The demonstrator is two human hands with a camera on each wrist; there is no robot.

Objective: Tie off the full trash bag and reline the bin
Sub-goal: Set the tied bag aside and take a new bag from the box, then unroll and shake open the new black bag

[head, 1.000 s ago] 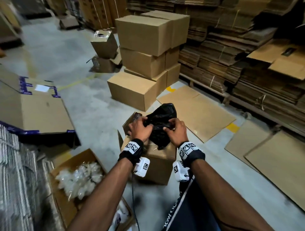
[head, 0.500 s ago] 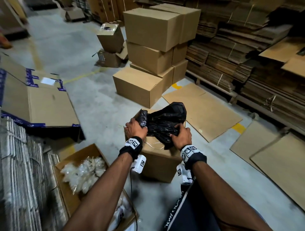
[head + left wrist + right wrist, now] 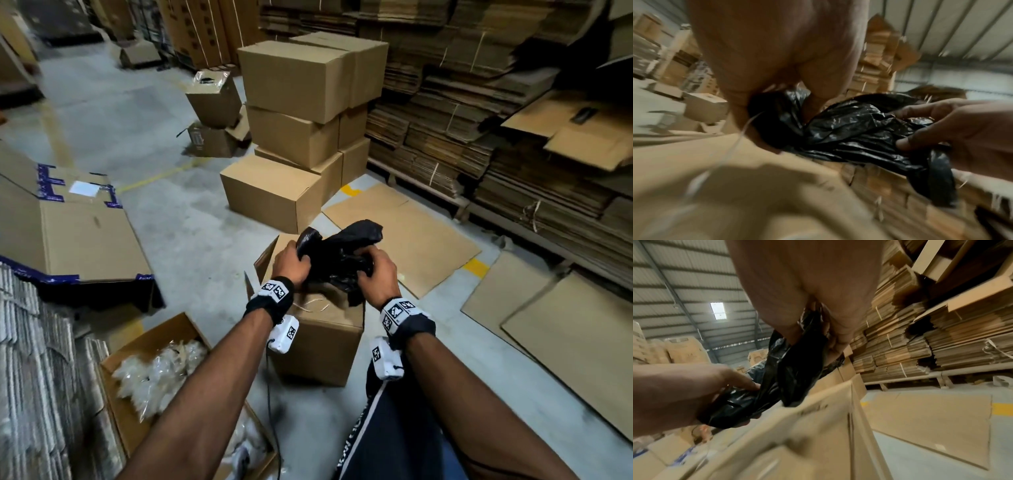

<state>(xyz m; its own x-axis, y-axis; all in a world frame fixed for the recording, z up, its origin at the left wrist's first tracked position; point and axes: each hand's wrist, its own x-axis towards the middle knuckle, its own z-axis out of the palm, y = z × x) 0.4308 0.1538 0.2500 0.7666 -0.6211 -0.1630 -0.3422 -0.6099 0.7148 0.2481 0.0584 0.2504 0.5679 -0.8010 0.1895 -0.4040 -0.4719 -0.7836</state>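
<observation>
A crumpled black plastic trash bag (image 3: 337, 253) is held in both hands above a brown cardboard box (image 3: 318, 337) that stands on the floor with its flaps up. My left hand (image 3: 291, 262) grips the bag's left end, fingers curled round the plastic (image 3: 774, 123). My right hand (image 3: 375, 269) grips the right end, with a loose tail (image 3: 356, 296) hanging below it. In the right wrist view the bag (image 3: 789, 369) stretches from my right palm across to the left hand (image 3: 694, 389). A thin white string (image 3: 313, 305) lies on the box top.
A stack of closed cartons (image 3: 301, 137) stands just beyond the box. Flat cardboard sheets (image 3: 411, 236) lie on the floor to the right, below racks of bundled flat cartons (image 3: 496, 130). An open box of clear plastic wrap (image 3: 161, 373) sits at lower left, beside a large flattened carton (image 3: 68, 233).
Both hands have kept hold of the black bag and bunched it tighter between them. The bag looks more twisted and compact than a second ago. The head view has shifted slightly.
</observation>
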